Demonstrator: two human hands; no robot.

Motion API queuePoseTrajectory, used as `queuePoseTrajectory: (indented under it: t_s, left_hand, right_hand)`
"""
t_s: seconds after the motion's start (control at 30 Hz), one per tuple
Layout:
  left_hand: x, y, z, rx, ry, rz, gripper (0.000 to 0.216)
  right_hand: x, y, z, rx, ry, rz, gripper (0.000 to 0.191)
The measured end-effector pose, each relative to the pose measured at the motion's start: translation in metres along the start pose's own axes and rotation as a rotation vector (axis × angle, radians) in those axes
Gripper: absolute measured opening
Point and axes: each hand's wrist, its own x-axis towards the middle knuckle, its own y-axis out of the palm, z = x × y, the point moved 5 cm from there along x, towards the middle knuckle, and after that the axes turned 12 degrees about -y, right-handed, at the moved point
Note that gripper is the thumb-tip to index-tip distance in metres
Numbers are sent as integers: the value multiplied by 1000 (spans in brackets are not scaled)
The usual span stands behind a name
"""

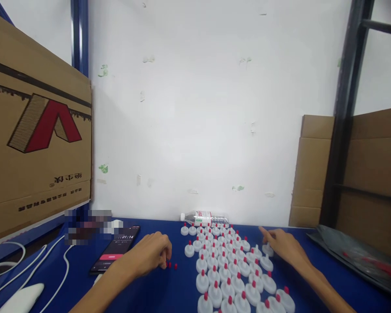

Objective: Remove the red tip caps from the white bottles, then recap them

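My left hand (154, 251) is low over the blue table, fingers curled in and pressed together. Beside its fingertips lie a few tiny red caps (176, 266); whatever the fingers pinch is hidden. On the right, my right hand (283, 246) reaches in with the index finger stretched out and the other fingers bent, right by a white funnel-shaped lid (267, 250) that it partly covers. Between the hands stand many white lids (227, 288), most with a red tip on top. A couple near my right hand, such as this white lid (266, 263), show bare white spouts.
A clear plastic bottle (203, 218) lies on its side against the white wall (195, 108). To the left are a phone (117, 248), white cables (65, 265) and a large cardboard box (39, 130). A grey plastic bag (358, 256) rests at the right edge.
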Motion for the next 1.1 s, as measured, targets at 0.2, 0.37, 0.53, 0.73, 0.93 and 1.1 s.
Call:
queuePoseTrajectory:
  t_s: [0.2, 0.37, 0.53, 0.73, 0.93, 1.1]
  left_hand:
    - [1, 3, 3, -10, 15, 0, 34]
    - [2, 2, 2, -7, 29, -2, 39]
    - [6, -7, 2, 18, 67, -69, 35]
    - [13, -15, 7, 48, 90, -245, 29]
    - [12, -12, 4, 49, 166, -301, 31]
    - [13, -13, 4, 63, 212, -387, 35]
  right_hand:
    - [-1, -21, 12, -29, -26, -152, 58]
    - [0, -16, 37, 61, -224, -123, 61]
    - [-10, -12, 65, 183, -430, -53, 55]
    - [-19, -10, 81, 136, -513, 14, 52]
    - [-22, -12, 86, 127, -542, 46, 56]
    - [-28, -7, 87, 147, -550, 106, 57]
